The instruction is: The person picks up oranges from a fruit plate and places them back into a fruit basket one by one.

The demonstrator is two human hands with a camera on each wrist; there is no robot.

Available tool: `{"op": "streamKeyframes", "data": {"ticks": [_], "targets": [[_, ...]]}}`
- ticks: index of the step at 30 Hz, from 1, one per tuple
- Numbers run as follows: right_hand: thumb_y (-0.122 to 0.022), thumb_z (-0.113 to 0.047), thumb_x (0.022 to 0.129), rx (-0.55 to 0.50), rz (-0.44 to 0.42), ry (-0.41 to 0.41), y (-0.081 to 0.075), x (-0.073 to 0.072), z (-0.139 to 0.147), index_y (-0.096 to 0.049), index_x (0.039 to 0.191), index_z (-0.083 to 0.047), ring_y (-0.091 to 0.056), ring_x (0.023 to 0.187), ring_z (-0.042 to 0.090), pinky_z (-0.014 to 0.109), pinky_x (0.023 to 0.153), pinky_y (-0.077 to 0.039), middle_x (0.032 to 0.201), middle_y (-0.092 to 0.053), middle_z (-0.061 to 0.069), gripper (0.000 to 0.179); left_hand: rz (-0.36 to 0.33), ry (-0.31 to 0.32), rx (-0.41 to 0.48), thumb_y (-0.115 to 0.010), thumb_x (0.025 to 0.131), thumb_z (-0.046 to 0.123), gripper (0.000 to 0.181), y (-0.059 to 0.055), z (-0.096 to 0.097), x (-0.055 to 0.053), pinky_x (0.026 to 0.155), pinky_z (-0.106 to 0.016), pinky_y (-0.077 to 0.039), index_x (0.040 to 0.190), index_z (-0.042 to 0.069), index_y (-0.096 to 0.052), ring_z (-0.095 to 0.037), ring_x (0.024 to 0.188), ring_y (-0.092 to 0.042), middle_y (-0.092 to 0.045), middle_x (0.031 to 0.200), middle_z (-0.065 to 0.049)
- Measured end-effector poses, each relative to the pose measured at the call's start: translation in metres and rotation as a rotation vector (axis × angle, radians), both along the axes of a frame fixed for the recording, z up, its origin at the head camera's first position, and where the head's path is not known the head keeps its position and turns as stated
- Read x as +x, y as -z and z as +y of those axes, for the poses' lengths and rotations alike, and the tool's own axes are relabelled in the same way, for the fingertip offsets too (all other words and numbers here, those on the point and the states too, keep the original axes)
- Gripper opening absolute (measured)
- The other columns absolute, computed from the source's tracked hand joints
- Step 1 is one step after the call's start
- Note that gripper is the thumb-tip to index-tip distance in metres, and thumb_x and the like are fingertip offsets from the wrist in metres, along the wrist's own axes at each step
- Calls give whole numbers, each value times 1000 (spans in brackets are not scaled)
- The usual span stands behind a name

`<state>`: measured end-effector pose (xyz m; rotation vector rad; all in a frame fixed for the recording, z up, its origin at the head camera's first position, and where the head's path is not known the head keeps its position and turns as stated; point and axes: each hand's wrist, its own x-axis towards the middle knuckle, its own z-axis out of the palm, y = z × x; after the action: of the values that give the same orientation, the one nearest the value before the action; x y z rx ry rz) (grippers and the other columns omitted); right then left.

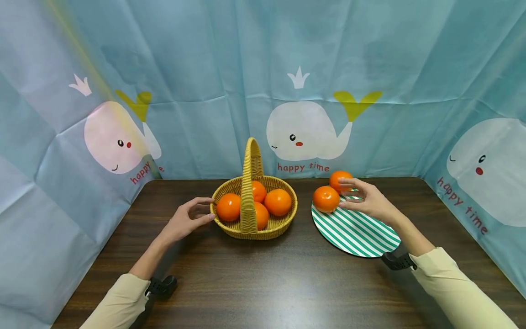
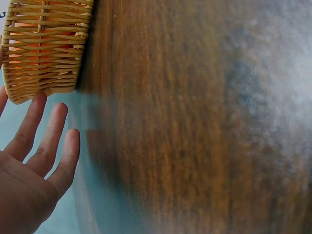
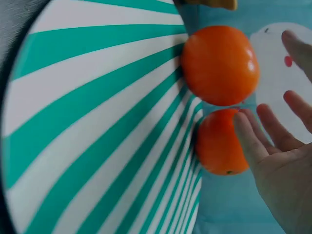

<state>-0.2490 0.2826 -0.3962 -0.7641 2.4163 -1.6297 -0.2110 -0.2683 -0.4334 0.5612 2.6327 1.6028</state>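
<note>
A yellow wicker basket (image 1: 267,235) with an arched handle stands near the table's back edge and holds several oranges (image 1: 278,202). My left hand (image 1: 182,224) is at its left side, fingertips against or very close to the rim. Those fingers look extended beside the woven wall (image 2: 44,58) in the left wrist view. To the right lies a round green-and-white striped plate (image 1: 353,233), with a front orange (image 1: 326,199) and a rear orange (image 1: 340,181) at its far side. Fingers spread, my right hand (image 1: 371,201) hovers beside these two; whether it touches the rear one is unclear.
The dark wooden table (image 1: 246,283) extends toward me in front of the basket. Behind it hangs a light blue curtain (image 1: 205,114) printed with whales, which also runs along the left and right sides.
</note>
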Motion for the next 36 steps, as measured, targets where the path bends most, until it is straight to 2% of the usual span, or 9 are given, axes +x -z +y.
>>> {"op": "streamKeyframes", "data": {"ticks": [5,8,10,14,18,25,36], "targets": [[-76,-6,92,53,-59,-46,6,0,-3,-27,156,3,-37,135,55,55,103,-41,155,-31,29,82,-1,2,-2,-72,98,17,44,1,-1,-1,87,-30,-55,139,8,-58,-42,120,-59,-56,136,-21],[-78,-9,91,82,-88,-65,9,-1,-6,-22,158,0,-33,137,56,62,104,-37,157,-25,28,88,-1,7,0,-71,98,17,44,1,0,-1,88,-32,-56,139,7,-58,-42,120,-59,-56,136,-22],[-79,-10,91,96,-91,-70,11,-3,-8,-21,158,-1,-32,138,56,63,104,-37,159,-22,27,90,0,8,1,-71,98,17,45,0,0,0,88,-34,-56,140,7,-57,-42,120,-59,-56,136,-23],[-79,-12,91,131,-67,-58,16,-8,-13,-20,159,-2,-35,136,56,62,105,-38,157,-24,29,90,-6,4,2,-71,98,17,45,0,0,1,89,-37,-57,140,6,-57,-43,120,-59,-55,137,-24],[-79,-13,91,158,-34,-30,21,-14,-19,-26,158,-2,-43,131,54,63,101,-43,151,-34,31,86,-15,1,3,-72,98,18,46,-1,0,1,89,-37,-56,140,7,-57,-44,120,-58,-54,137,-24],[-80,-10,91,184,20,8,28,-21,-26,-37,151,3,-56,118,44,59,99,-46,139,-50,27,75,-13,8,9,-72,98,18,45,1,1,-1,89,-36,-56,139,8,-58,-43,123,-57,-56,137,-21],[-80,-9,90,170,24,8,29,-22,-28,-41,150,3,-57,116,44,59,97,-48,137,-52,26,73,-13,7,11,-72,98,18,46,1,-1,-1,87,-29,-56,140,8,-58,-42,122,-57,-56,136,-20]]}}
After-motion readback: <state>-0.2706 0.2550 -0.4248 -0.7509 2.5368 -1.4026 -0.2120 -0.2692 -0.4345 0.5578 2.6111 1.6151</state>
